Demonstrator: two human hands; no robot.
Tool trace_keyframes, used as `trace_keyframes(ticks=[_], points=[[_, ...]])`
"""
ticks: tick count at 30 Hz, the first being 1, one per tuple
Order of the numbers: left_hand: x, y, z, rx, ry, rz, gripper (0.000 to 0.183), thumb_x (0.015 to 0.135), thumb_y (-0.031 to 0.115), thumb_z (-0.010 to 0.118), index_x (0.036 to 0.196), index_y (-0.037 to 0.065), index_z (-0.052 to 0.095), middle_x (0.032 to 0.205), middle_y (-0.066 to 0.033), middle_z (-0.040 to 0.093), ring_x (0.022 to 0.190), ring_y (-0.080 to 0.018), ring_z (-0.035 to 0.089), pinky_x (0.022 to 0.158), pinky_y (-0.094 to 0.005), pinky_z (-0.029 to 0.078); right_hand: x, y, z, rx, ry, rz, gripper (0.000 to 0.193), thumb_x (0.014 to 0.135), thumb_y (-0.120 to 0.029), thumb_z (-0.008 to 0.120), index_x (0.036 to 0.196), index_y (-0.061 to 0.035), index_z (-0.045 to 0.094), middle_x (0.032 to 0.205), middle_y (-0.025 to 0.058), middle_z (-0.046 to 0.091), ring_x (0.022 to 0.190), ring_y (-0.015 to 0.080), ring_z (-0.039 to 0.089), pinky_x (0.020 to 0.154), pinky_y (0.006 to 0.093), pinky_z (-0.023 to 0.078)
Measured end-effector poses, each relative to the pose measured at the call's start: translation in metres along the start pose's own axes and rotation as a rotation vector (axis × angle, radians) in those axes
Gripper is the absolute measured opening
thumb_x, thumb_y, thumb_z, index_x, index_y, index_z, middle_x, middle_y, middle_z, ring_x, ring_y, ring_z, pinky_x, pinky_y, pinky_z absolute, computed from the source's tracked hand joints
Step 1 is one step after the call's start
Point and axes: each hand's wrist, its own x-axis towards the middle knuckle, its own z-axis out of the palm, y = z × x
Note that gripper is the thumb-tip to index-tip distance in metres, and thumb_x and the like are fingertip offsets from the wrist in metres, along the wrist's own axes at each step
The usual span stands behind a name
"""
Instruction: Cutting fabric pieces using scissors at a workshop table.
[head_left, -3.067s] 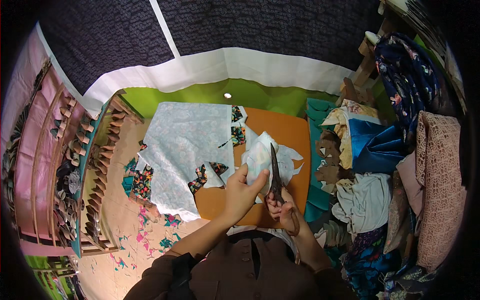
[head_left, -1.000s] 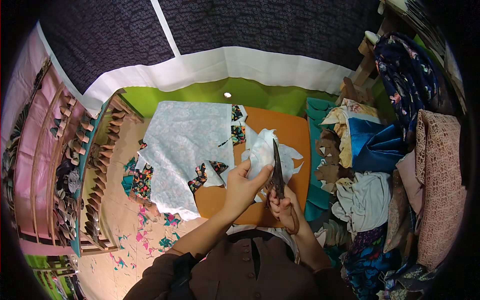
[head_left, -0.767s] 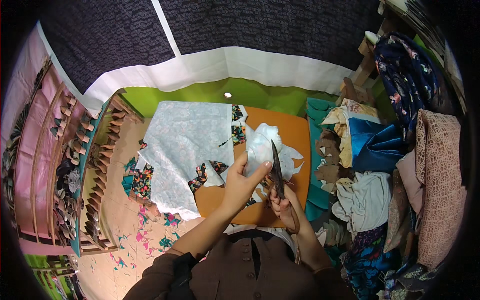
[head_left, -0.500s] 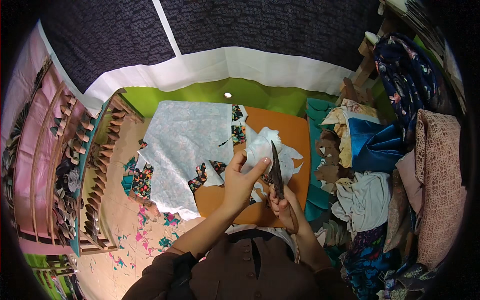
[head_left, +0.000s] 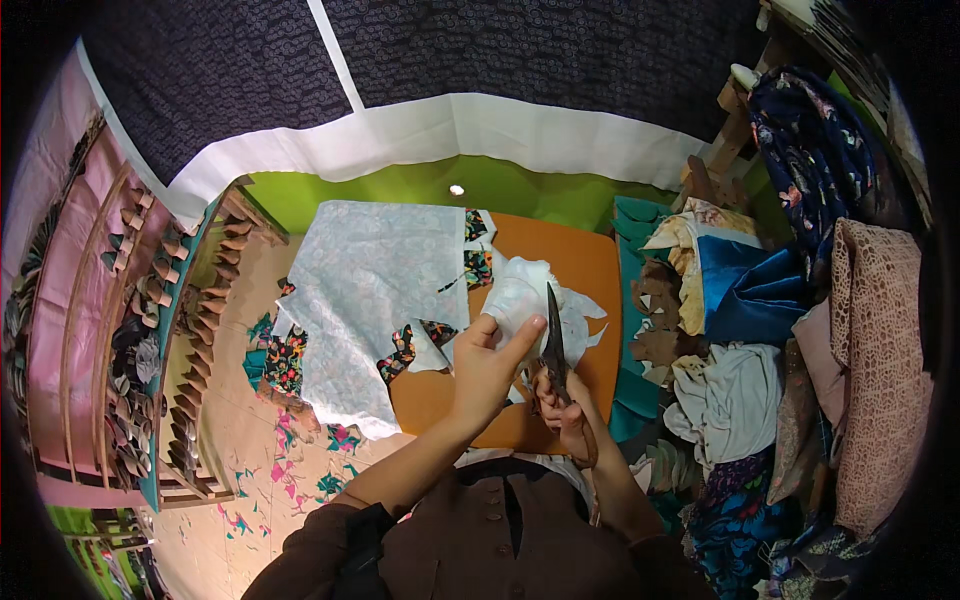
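My left hand (head_left: 488,368) pinches a white-backed fabric piece (head_left: 518,288) between thumb and fingers over the orange tabletop (head_left: 560,236). Dark metal scissors (head_left: 554,335) are gripped in my right hand (head_left: 564,408), blades pointing away from me along the right edge of that piece. The blades look nearly closed; whether they touch the cloth I cannot tell. White offcuts (head_left: 580,328) lie just beyond the scissors. To the left, a large fabric sheet (head_left: 380,280) is spread pale side up, with black floral print (head_left: 478,268) showing at its edges.
Folded and heaped cloths, among them a blue satin one (head_left: 745,290) and a white one (head_left: 730,395), crowd the right side. A rack of shoe lasts (head_left: 195,370) stands at the left. Colourful scraps (head_left: 285,470) litter the floor. A green wall (head_left: 400,185) is behind the table.
The held fabric piece has tilted up and turned in my left hand, which has shifted slightly to the right. The scissors have moved a little right and nearer to me.
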Motion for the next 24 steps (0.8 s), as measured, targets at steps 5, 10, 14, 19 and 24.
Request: trace_keyframes(ticks=[5,10,14,19,24], points=[[-0.003,0.004,0.005,0.017,0.035,-0.006,0.019,0.074,0.014,0.067,0.077,-0.003,0.059,0.069,-0.0017,0.058,0.059,-0.0039,0.049,0.049,-0.0183,0.038,0.001,-0.007,0.005,0.078,0.018,-0.007,0.068,0.074,-0.068,0.038,0.085,-0.0015,0.041,0.070,0.0004,0.034,0.061,0.0077,0.033,0.052,0.0218,0.030],[-0.003,0.003,0.004,0.003,0.040,0.024,0.020,0.074,0.013,0.067,0.081,-0.004,0.059,0.071,-0.0021,0.058,0.060,-0.0042,0.050,0.050,-0.0182,0.039,0.001,-0.003,0.005,0.055,0.044,-0.003,0.067,0.073,-0.069,0.038,0.079,-0.0029,0.039,0.066,-0.0014,0.033,0.059,0.0057,0.032,0.050,0.0201,0.025],[-0.002,0.003,0.004,-0.037,0.022,0.034,0.021,0.074,0.012,0.067,0.084,-0.005,0.060,0.072,-0.0022,0.059,0.060,-0.0039,0.050,0.050,-0.0180,0.039,0.000,-0.003,0.006,0.087,0.022,0.032,0.067,0.073,-0.069,0.038,0.079,-0.0026,0.040,0.066,-0.0020,0.034,0.058,0.0052,0.032,0.050,0.0193,0.025],[-0.004,0.005,0.005,-0.062,-0.019,0.007,0.021,0.074,0.012,0.066,0.085,-0.004,0.060,0.073,-0.0020,0.059,0.060,-0.0037,0.050,0.050,-0.0177,0.039,0.003,-0.007,0.009,0.140,0.067,0.007,0.070,0.071,-0.071,0.039,0.083,-0.0020,0.042,0.068,-0.0032,0.034,0.059,0.0050,0.032,0.050,0.0189,0.026],[-0.004,0.008,0.001,-0.014,-0.043,-0.015,0.019,0.075,0.010,0.065,0.087,-0.003,0.059,0.075,-0.0027,0.060,0.062,-0.0048,0.052,0.053,-0.0183,0.040,-0.001,0.000,0.001,0.120,0.015,0.080,0.078,0.068,-0.073,0.040,0.095,0.0001,0.043,0.073,-0.0035,0.035,0.060,0.0043,0.031,0.052,0.0173,0.029]])
